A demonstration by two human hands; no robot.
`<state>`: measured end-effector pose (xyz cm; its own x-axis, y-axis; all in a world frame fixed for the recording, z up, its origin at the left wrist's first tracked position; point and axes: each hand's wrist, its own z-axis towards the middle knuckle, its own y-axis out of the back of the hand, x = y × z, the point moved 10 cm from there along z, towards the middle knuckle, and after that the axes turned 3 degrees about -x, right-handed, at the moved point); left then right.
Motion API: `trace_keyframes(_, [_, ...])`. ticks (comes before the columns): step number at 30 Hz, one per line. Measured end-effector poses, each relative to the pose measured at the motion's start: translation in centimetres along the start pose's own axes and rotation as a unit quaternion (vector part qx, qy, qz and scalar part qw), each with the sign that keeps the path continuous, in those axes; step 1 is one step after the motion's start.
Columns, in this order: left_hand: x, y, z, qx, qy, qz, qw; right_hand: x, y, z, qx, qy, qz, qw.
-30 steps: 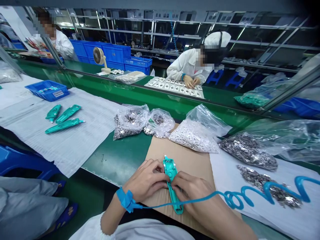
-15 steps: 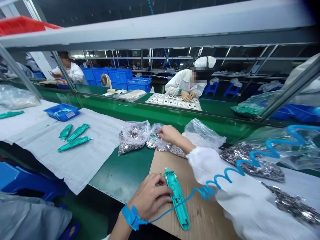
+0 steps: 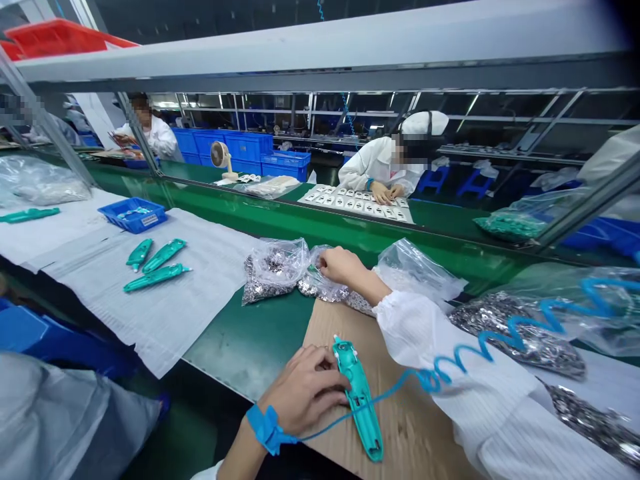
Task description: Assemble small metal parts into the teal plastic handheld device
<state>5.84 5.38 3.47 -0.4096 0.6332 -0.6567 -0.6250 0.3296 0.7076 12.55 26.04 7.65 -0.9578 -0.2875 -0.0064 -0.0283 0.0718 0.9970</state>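
My left hand point(image 3: 307, 391) lies curled against a teal plastic part point(image 3: 359, 397) on a brown cardboard sheet point(image 3: 400, 427), fingers pressing its left side. A blue wrist strap point(image 3: 265, 427) with a coiled blue cord point(image 3: 500, 340) sits on that wrist. My right hand point(image 3: 340, 265) reaches forward into a small clear bag of metal pieces point(image 3: 323, 280), fingers pinched together; what they grip is hidden. A second clear bag of metal parts point(image 3: 273, 267) lies just left of it.
Three teal parts point(image 3: 155, 263) lie on white foam sheet at the left, near a blue bin point(image 3: 133, 215). More bags of metal pieces point(image 3: 520, 327) lie to the right. Across the green conveyor point(image 3: 280, 220), a person in white works over a tray point(image 3: 357, 202).
My right hand left the teal part and reached out to the small bag of metal pieces. My left hand stayed on the part. The view tilted up a little.
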Motion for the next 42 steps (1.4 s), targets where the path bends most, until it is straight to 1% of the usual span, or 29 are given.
trace_keyframes(5, [0.1,-0.1,-0.1,0.002,0.003,0.002,1.0,0.2,-0.1,0.2,-0.007,0.013,0.016,1.0])
trace_keyframes(13, [0.2,0.1,-0.2,-0.006,0.007,0.001,1.0,-0.7,-0.4,0.3,0.009,0.025,0.015,1.0])
trace_keyframes(18, [0.2,0.0,-0.2,-0.006,0.004,0.0,1.0,0.3,-1.4,0.4,0.05,0.062,0.008,0.997])
trace_keyframes(21, [0.2,0.1,-0.2,-0.004,0.007,0.0,1.0,0.8,-1.9,0.5,0.066,0.071,-0.001,0.995])
trace_keyframes(24, [0.2,0.2,-0.2,-0.006,0.006,0.001,1.0,0.8,-1.6,0.4,0.056,0.072,-0.008,0.996])
trace_keyframes(29, [0.3,0.0,-0.3,-0.007,0.004,0.003,1.0,0.1,-0.4,-0.1,0.028,0.065,-0.015,0.997])
trace_keyframes(32, [0.3,0.0,-0.2,-0.007,0.004,0.004,1.0,0.1,0.2,-0.2,0.011,0.061,-0.015,0.998])
trace_keyframes(37, [0.2,0.2,-0.2,-0.007,0.007,0.004,1.0,0.7,0.6,-0.3,-0.017,0.06,0.004,0.998])
trace_keyframes(42, [0.1,0.2,-0.2,-0.009,0.007,0.006,1.0,0.3,1.3,-0.5,-0.038,0.047,0.023,0.998])
